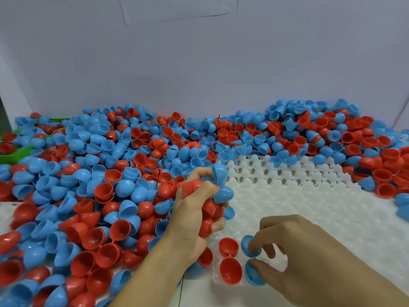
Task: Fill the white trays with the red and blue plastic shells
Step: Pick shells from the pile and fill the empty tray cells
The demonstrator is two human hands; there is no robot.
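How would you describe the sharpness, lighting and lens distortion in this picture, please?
Head view: light is soft and even, with small glints on the red shells; the right hand is slightly motion-blurred at the fingertips; wide-angle bending curves the white tray and the pile's back edge.

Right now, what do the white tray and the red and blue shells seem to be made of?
White tray: probably moulded plastic, matt and slightly translucent; its pegs and holes look cast in one piece.
Red shell and blue shell in the tray: thin, hard-looking plastic, smooth and semi-glossy; soft highlights show on their curved surfaces and the colour is even throughout.
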